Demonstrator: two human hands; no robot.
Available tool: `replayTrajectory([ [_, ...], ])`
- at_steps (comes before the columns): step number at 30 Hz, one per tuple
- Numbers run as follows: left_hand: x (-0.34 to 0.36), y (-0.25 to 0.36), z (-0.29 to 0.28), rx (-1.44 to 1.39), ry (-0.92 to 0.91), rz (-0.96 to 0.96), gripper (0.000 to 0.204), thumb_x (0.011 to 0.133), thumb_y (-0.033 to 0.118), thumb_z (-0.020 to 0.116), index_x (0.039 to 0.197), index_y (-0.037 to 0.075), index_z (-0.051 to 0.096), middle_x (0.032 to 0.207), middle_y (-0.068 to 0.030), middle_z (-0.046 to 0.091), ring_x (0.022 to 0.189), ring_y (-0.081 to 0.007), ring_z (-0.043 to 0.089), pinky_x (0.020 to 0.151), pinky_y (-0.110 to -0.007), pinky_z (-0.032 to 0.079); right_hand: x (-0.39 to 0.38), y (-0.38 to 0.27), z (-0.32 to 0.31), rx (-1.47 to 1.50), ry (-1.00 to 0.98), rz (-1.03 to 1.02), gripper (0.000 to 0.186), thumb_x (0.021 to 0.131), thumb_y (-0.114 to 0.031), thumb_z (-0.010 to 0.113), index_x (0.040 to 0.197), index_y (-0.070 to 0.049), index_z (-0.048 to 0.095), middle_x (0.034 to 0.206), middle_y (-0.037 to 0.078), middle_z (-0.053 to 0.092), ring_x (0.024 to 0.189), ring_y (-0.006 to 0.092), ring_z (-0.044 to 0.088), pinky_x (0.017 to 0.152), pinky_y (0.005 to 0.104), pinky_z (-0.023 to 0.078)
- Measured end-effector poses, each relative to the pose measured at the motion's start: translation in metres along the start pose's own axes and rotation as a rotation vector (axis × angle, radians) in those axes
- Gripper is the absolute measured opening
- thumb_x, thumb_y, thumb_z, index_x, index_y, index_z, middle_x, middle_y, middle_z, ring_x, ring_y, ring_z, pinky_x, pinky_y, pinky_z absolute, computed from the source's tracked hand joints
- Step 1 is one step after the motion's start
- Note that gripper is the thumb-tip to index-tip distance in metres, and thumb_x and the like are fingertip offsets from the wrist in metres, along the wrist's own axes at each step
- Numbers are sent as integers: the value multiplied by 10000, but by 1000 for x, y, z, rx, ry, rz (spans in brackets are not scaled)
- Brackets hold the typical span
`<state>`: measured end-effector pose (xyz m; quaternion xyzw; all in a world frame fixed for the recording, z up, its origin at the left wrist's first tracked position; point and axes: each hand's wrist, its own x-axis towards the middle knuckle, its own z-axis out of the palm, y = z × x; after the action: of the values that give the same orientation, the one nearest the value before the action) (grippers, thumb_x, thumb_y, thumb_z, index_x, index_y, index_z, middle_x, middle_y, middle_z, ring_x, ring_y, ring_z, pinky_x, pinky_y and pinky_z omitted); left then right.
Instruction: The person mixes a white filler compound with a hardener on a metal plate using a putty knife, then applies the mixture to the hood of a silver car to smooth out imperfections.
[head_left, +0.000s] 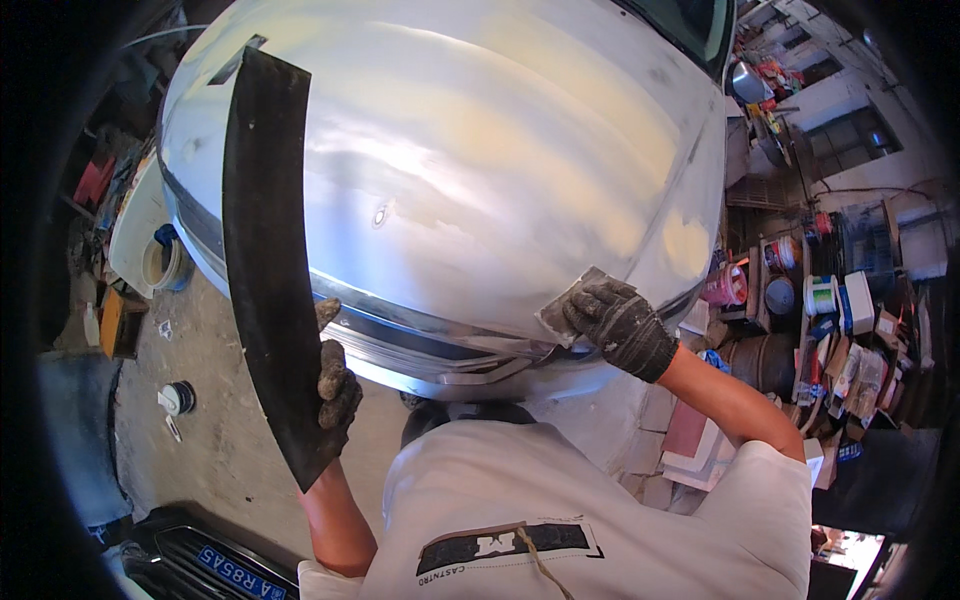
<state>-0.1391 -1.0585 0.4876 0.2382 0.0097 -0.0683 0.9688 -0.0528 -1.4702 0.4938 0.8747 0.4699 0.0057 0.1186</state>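
Observation:
My left hand (338, 385), in a dark dirty glove, grips the lower part of a long, curved black strip (266, 230). The strip stands nearly upright in view and hides part of the car's front edge. My right hand (624, 328), gloved in black and grey, is closed on a flat grey sheet that looks like sandpaper (555, 312). It presses this on the front right area of a car hood (440, 190). The hood is silver-white with yellowish filler patches. A small dark flat piece (236, 60) lies at the hood's far left, partly behind the strip.
A small white tin (177, 398) stands on the concrete floor (215, 340) at left, with a bucket (165, 262) farther off. Another car's black front end (190, 560) is at lower left. Shelves crowded with cans and boxes (858, 300) line the right side.

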Motion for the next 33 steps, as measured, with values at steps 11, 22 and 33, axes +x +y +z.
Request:
replayTrajectory([
  [11,-9,-12,17,301,199,-82,340,996,300,416,1172,17,481,546,-33,438,317,-129,348,284,-237,241,-28,10,-34,-11,-131,262,390,826,-211,543,1192,-132,651,1176,130,637,1131,313,591,998,454,437],
  [22,9,-73,50,193,273,-495,312,966,426,552,862,132,555,693,-17,505,473,-104,405,400,-230,319,100,-51,-125,10,716,-67,439,822,-216,633,1251,-122,635,1312,81,588,1217,284,556,998,439,477],
  [33,4,-32,25,-49,93,-315,399,980,330,547,1249,36,528,648,10,477,407,-65,356,375,-202,270,183,-6,-111,62,682,-426,485,766,-83,584,1245,-126,648,1324,81,576,1222,287,553,1026,439,464],
])
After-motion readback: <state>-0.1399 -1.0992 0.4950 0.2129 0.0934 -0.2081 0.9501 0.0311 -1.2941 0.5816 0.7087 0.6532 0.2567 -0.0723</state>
